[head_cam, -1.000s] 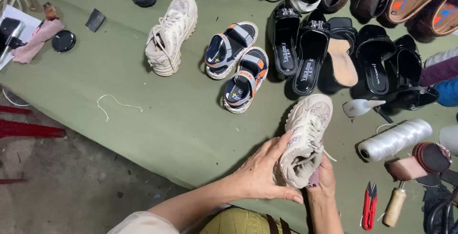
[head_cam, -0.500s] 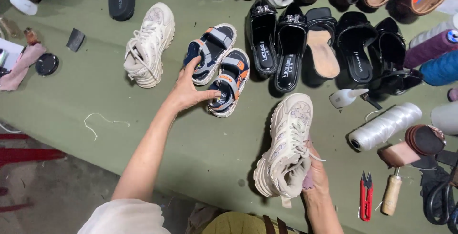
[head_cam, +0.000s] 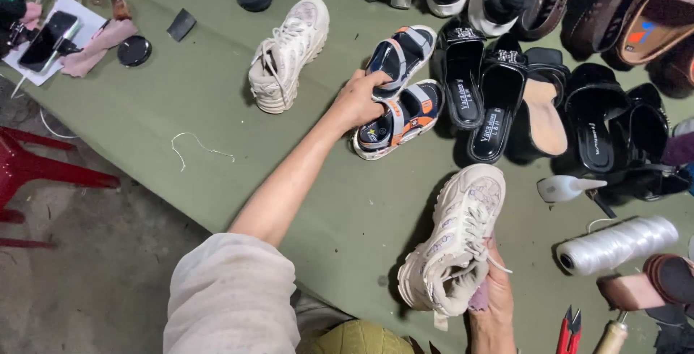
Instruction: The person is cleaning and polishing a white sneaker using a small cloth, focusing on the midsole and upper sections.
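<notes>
While the right hand (head_cam: 493,303) clasps a cream sneaker (head_cam: 454,242), the left hand (head_cam: 358,100) seemingly grips a sandal (head_cam: 399,52).

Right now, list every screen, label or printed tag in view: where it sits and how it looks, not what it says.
Phone: far left on a white sheet, dark rectangular screen, apparently off.
Insole labels: light lettering inside the black slides, centre right.
Round insole sticker: heel of the orange-and-navy sandal nearest the left hand, small and pale.
No boxes or signs show.
</notes>
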